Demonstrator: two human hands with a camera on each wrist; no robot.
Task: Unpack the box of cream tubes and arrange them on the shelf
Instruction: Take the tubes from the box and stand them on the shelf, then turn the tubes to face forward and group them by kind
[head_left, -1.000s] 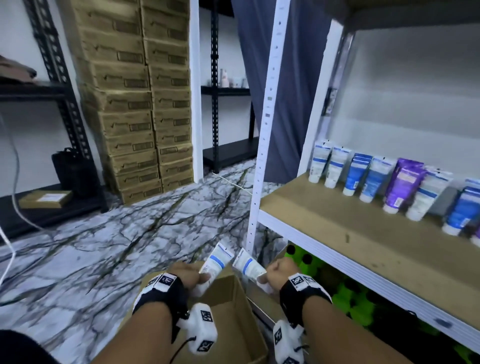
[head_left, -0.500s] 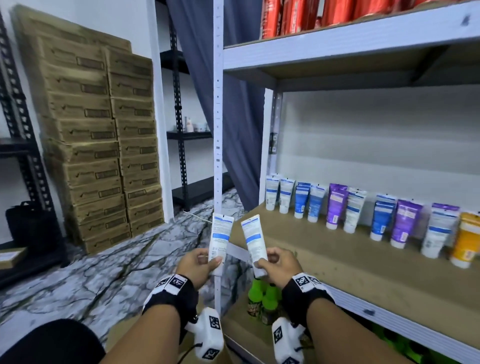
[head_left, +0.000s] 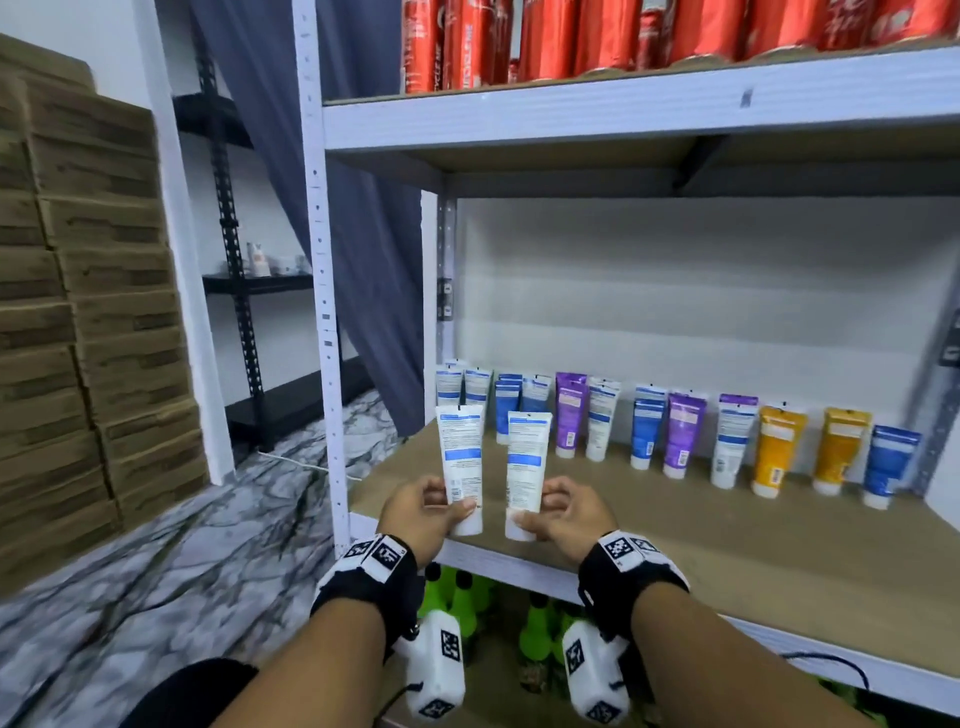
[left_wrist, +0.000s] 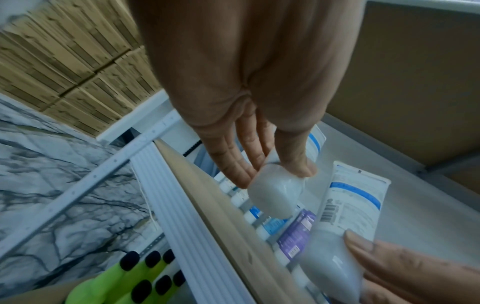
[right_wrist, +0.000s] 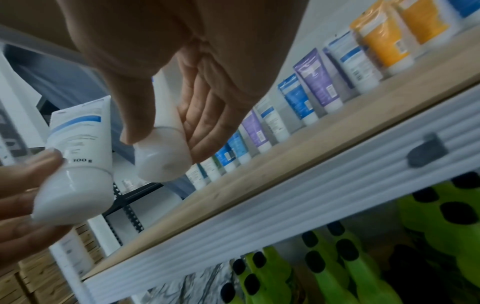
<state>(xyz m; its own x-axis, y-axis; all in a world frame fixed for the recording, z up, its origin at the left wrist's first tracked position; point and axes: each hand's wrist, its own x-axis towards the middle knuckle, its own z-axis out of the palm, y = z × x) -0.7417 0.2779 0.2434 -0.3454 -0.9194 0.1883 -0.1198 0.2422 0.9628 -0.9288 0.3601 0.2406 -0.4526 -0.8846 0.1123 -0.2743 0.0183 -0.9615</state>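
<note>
Each hand holds one white cream tube with a blue band, upright and cap down, just above the front left edge of the wooden shelf board (head_left: 675, 535). My left hand (head_left: 447, 501) pinches the left tube (head_left: 461, 462) near its cap (left_wrist: 275, 193). My right hand (head_left: 537, 506) pinches the right tube (head_left: 525, 467) the same way, its cap (right_wrist: 163, 160) between thumb and fingers. The two tubes stand side by side, a small gap apart. A row of white, blue, purple and yellow tubes (head_left: 675, 431) stands along the back of the shelf. The box is out of view.
Red cans (head_left: 571, 41) fill the shelf above. Green bottles (head_left: 467, 597) stand on the level below. The white shelf upright (head_left: 322, 312) rises just left of my hands. Stacked cardboard cartons (head_left: 93, 312) and a marble floor (head_left: 182, 571) lie to the left.
Both hands have risen from the open box on the floor to the shelf's front edge, carrying the tubes. The tubes have turned from tilted to upright, and the view has lifted.
</note>
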